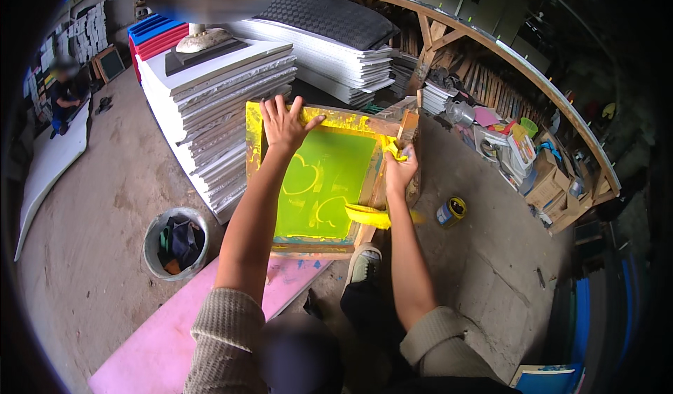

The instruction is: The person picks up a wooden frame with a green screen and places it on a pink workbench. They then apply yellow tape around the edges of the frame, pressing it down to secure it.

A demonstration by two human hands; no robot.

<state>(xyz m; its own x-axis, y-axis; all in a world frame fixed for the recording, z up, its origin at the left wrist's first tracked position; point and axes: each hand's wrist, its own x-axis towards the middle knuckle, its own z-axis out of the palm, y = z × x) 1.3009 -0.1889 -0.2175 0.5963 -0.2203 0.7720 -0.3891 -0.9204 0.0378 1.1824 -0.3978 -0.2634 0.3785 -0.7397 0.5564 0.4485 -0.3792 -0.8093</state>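
Observation:
A wooden silk-screen frame [259, 250], smeared with yellow ink, stands tilted in front of me. Its green mesh [326, 177] carries pale curved outlines. My left hand [284, 125] presses on the frame's upper bar with its fingers spread. At the upper right corner, my right hand [401, 170] is closed around a yellow-stained rag [394, 147]. Below it, a long yellow-coated piece [368, 216] lies across the frame's lower right side, beside my right forearm; its kind cannot be made out.
Stacked white foam sheets [231, 113] stand behind the frame. A small ink can [451, 212] sits on the floor at right, a bucket of rags [175, 243] at left. A pink board [210, 317] lies near my feet. Another person [63, 96] sits far left.

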